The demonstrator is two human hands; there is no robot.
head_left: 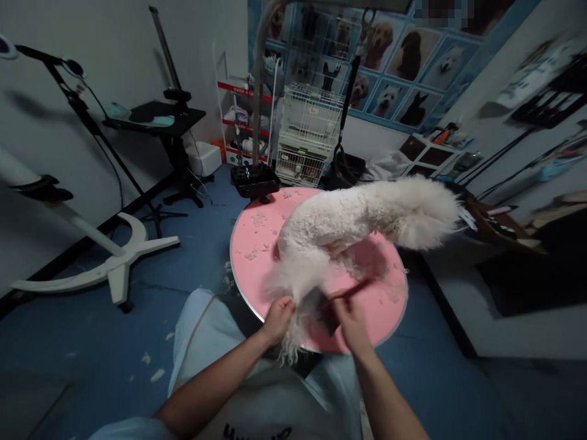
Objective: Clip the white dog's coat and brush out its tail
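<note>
Pinching the dog's [337, 214] long hair [292, 345] in the left hand [279, 321], probably for steadiness. Gripping the brush [328, 316] in the right hand [351, 321], near that hair, likely for reach.

The dog [328, 214] is on the near grooming table [254, 275], hair clippings [258, 220] left of it, wire cages [308, 134] behind, a shelf rack [236, 90] left of the cages, and a second grooming table [142, 112] farther left.
</note>
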